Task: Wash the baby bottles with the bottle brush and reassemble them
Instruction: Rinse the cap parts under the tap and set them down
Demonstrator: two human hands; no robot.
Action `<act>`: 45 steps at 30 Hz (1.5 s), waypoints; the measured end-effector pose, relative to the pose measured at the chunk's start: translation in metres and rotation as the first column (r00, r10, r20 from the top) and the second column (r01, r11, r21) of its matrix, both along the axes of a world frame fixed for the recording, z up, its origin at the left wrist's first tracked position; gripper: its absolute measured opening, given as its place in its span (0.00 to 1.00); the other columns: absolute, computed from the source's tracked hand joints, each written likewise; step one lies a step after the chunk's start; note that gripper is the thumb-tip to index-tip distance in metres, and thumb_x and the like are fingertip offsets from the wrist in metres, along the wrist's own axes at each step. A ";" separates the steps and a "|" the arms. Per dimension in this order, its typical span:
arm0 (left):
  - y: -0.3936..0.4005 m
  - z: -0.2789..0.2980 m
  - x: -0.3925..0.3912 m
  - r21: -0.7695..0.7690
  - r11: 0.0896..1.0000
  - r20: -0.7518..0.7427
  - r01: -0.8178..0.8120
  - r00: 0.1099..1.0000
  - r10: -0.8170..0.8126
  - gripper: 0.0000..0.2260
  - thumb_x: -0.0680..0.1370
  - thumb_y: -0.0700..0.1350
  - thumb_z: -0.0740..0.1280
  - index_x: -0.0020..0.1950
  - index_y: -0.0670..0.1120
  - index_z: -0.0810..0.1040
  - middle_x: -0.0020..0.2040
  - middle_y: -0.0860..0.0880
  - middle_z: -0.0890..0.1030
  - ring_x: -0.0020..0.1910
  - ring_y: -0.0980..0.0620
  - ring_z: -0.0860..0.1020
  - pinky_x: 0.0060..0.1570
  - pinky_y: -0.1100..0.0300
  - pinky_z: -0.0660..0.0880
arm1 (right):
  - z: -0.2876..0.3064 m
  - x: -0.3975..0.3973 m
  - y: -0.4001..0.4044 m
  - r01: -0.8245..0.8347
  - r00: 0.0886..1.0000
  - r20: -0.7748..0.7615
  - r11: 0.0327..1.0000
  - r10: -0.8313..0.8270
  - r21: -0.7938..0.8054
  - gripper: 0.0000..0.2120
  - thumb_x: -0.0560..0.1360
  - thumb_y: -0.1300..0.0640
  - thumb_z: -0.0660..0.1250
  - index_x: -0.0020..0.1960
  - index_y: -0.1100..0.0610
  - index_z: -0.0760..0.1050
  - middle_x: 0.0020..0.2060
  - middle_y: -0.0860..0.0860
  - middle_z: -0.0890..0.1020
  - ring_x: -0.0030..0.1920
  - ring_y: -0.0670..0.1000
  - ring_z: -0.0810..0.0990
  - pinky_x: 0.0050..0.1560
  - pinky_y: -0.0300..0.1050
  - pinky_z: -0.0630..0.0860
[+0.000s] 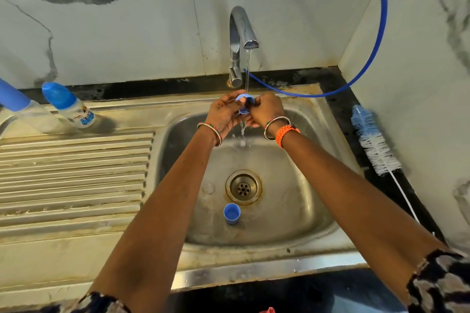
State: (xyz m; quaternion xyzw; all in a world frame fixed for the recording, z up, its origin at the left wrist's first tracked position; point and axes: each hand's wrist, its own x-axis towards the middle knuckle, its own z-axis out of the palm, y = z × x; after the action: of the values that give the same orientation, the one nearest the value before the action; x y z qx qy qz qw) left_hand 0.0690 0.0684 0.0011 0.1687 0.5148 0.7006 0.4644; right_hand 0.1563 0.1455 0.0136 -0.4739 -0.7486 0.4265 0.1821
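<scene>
Both hands meet under the running chrome tap (240, 40): the left hand (223, 113) and right hand (265, 109) each pinch a small blue plastic bottle ring (243, 103) in the stream. Below, a blue plastic cap (231, 213) lies in the steel sink basin (292, 185) near the drain (243, 187). A blue-and-white bristle bottle brush (373, 142) rests on the dark right-hand ledge. Two capped baby bottles (68, 105) stand on the ribbed draining board (73, 173). A blue hose (376, 46) loops across the marble-patterned wall
</scene>
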 end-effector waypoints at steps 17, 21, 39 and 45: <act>0.022 0.001 0.012 -0.326 0.868 -0.455 -0.375 0.867 0.204 0.05 0.73 0.38 0.71 0.46 0.37 0.82 0.34 0.45 0.81 0.30 0.54 0.77 0.32 0.64 0.77 | 0.009 -0.007 -0.011 0.089 0.994 -0.077 0.987 -0.079 0.137 0.07 0.73 0.60 0.66 0.46 0.63 0.80 0.43 0.60 0.83 0.46 0.58 0.80 0.49 0.51 0.76; 0.019 0.006 0.013 -0.362 0.889 -0.489 -0.282 0.869 0.077 0.08 0.77 0.38 0.67 0.38 0.38 0.77 0.30 0.44 0.78 0.22 0.54 0.77 0.23 0.66 0.75 | 0.015 -0.004 -0.002 0.032 0.999 0.017 0.999 -0.033 0.038 0.10 0.73 0.62 0.66 0.34 0.61 0.76 0.33 0.57 0.79 0.38 0.56 0.78 0.41 0.51 0.77; -0.004 -0.004 -0.001 0.044 0.998 0.492 0.036 0.869 -0.053 0.15 0.82 0.48 0.57 0.52 0.37 0.76 0.42 0.40 0.83 0.39 0.46 0.83 0.44 0.54 0.81 | 0.021 -0.003 0.005 -0.433 0.888 0.350 0.800 0.299 0.415 0.09 0.73 0.62 0.64 0.51 0.61 0.79 0.48 0.57 0.79 0.50 0.58 0.77 0.41 0.44 0.68; 0.007 -0.006 -0.005 0.104 0.990 0.505 -0.100 0.863 0.034 0.15 0.83 0.46 0.54 0.52 0.35 0.74 0.39 0.40 0.84 0.36 0.48 0.84 0.36 0.57 0.81 | 0.008 0.010 -0.016 -0.328 0.945 0.171 0.827 0.280 0.456 0.20 0.72 0.62 0.63 0.63 0.57 0.74 0.68 0.59 0.66 0.68 0.59 0.62 0.65 0.54 0.67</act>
State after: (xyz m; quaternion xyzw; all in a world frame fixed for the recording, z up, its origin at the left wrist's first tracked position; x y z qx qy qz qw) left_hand 0.0640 0.0755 -0.0050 -0.0081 0.3365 0.7674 0.5458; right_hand 0.1658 0.1297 0.0213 -0.3090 -0.9042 0.2280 0.1868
